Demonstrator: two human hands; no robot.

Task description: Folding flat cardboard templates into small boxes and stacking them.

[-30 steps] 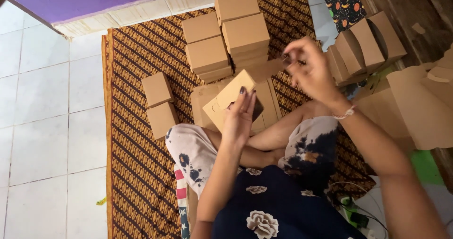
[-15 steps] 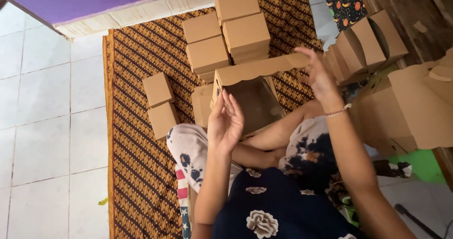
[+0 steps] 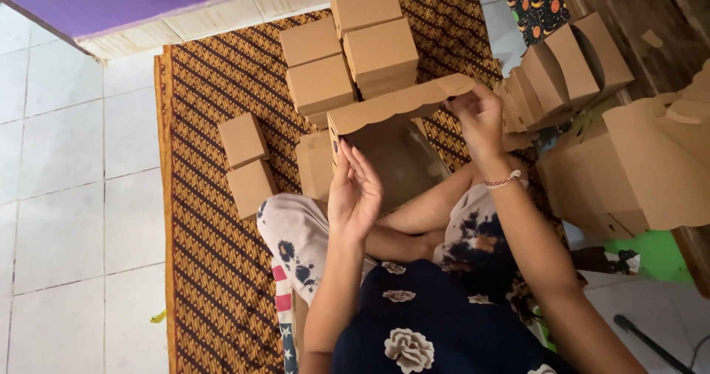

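Half-folded brown cardboard box with a scalloped flap (image 3: 396, 134) sits between both hands: right hand (image 3: 479, 117) pinches the flap's end, left hand (image 3: 355, 193) lies open-fingered against its near wall. Looks light, creasable, so best held by edges.

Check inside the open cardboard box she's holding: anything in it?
The open box shows only bare brown walls inside, nothing in it. Its scalloped flap and the left hand cover the near-left corner.

Stacked boxes (image 3: 347, 49) behind the open box (image 3: 392, 137), two boxes (image 3: 248, 163) to its left
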